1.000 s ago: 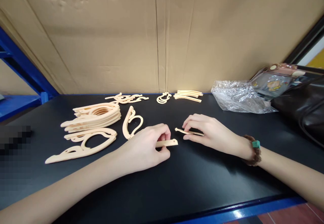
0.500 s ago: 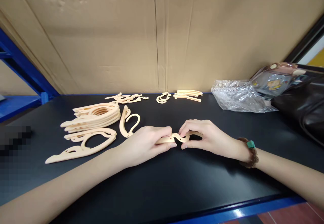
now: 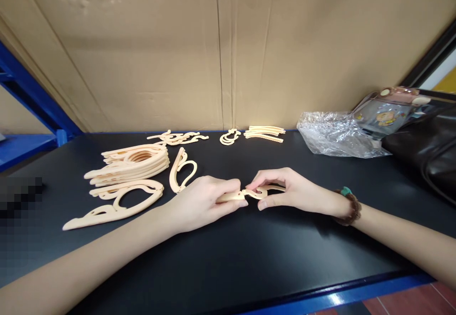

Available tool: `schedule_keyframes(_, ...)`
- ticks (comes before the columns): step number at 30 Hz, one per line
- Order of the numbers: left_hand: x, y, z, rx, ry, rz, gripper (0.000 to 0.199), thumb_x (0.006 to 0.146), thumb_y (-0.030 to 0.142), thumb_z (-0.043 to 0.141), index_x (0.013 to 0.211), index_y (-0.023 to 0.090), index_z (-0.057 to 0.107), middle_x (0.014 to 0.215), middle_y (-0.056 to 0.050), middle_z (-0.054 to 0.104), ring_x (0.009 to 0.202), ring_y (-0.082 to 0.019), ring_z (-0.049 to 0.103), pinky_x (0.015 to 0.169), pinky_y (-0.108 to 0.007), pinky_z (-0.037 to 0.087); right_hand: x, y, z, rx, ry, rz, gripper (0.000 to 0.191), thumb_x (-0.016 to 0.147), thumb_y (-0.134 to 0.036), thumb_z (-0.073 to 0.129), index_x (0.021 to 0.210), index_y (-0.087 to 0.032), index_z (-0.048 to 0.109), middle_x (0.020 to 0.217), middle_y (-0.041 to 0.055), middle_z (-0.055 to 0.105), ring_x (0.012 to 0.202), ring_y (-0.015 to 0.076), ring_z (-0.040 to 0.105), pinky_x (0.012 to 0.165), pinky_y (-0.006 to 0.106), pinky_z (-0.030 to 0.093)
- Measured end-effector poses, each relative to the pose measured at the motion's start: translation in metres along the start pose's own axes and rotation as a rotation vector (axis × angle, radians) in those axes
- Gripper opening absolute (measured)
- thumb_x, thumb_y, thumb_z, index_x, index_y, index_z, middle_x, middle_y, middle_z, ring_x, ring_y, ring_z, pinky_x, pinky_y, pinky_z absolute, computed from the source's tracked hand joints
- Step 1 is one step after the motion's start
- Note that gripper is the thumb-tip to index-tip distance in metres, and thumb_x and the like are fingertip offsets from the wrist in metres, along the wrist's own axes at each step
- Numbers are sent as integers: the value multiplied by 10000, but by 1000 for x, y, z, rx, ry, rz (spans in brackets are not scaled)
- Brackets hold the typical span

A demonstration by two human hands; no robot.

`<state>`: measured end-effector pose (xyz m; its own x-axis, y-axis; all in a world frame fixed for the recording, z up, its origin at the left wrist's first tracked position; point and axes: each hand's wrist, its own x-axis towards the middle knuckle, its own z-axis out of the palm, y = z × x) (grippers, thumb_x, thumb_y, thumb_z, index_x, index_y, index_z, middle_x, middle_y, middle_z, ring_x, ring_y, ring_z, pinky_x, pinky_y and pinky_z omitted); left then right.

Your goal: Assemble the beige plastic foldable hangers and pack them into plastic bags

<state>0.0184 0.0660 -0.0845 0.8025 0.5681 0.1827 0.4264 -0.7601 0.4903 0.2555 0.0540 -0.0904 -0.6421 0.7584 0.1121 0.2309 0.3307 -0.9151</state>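
Note:
Just above the black table, my left hand (image 3: pixel 210 203) pinches a beige plastic arm piece (image 3: pixel 230 196) between thumb and fingers. My right hand (image 3: pixel 285 191) grips a curved beige hook piece (image 3: pixel 257 193), which meets the end of the arm piece. A thin beige part shows under the right palm. Behind my left hand lies a folded hanger (image 3: pixel 174 172), its lower end hidden by that hand. Another folded hanger (image 3: pixel 137 205) rests beyond my left forearm, in front of a stack of folded hangers (image 3: pixel 131 165).
Along the back of the table (image 3: pixel 228 267) lie loose beige pieces (image 3: pixel 178 138), small hooks (image 3: pixel 230 137) and straight strips (image 3: pixel 265 133). Crumpled clear plastic (image 3: pixel 338 134) and a black bag (image 3: pixel 427 148) sit at the right. A cardboard wall (image 3: pixel 160 58) stands behind.
My right hand has turned slightly at the wrist, and its fingertips have shifted left along the hook piece. The folded hanger behind my left hand has tipped slightly. My left hand has barely moved.

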Motion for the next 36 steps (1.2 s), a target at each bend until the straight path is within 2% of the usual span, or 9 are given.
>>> schedule_keyframes(7, -1, -1, 2, 10, 15, 6, 335, 939, 344, 471, 677, 194, 327, 559, 75, 324, 480, -74, 332, 473, -203, 227, -1, -2, 2, 31, 12, 57, 285, 717, -335, 774, 934, -177, 678, 862, -8, 614, 795, 124, 554, 759, 262, 440)
schedule_keyframes(11, 0, -1, 4, 12, 17, 20, 331, 940, 339, 462, 677, 197, 319, 561, 74, 326, 483, -80, 335, 478, -210, 226, -1, -3, 6, 130, 22, 116, 312, 662, -319, 809, 894, -162, 672, 774, -26, 597, 680, 97, 521, 685, 248, 445)
schedule_keyframes(18, -2, 1, 5, 3, -7, -6, 324, 940, 355, 446, 685, 203, 317, 566, 71, 343, 477, -86, 347, 473, -216, 234, 0, -3, 7, 170, 31, 145, 317, 606, -310, 836, 833, -154, 679, 706, -40, 581, 619, 86, 488, 652, 250, 451)
schedule_keyframes(29, -4, 0, 8, 7, -1, 4, 301, 955, 349, 436, 717, 204, 323, 609, 68, 365, 507, -85, 353, 489, -212, 237, 0, -8, 6, 209, -4, 184, 264, 639, -260, 821, 850, -153, 705, 699, -42, 581, 618, 70, 448, 613, 223, 380)
schedule_keyframes(36, -4, 0, 8, -7, -22, -58, 300, 944, 377, 443, 730, 213, 310, 589, 75, 367, 487, -90, 367, 470, -205, 234, 0, -10, 7, 144, -4, 173, 245, 647, -287, 812, 805, -154, 680, 659, -63, 535, 588, 67, 418, 608, 223, 380)
